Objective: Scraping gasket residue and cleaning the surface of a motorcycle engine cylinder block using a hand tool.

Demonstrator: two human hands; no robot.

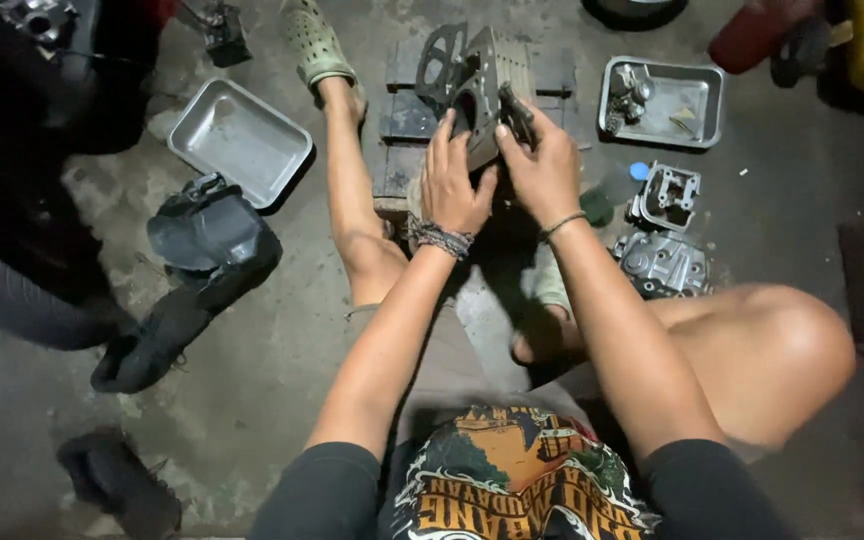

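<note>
Fingers [444,135] of both hands, left hand [452,185] and right hand [544,175], clasp the finned cylinder [492,75] with gasket [440,62] over a wooden block [407,115]; covers [664,230] and tray [712,100] parts lie unfitted.

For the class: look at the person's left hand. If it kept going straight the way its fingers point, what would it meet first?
The left hand points up and away, and its fingers already rest on the grey finned engine part that both hands hold over the wooden block. So that part comes first; depth beyond it is unclear.
</note>
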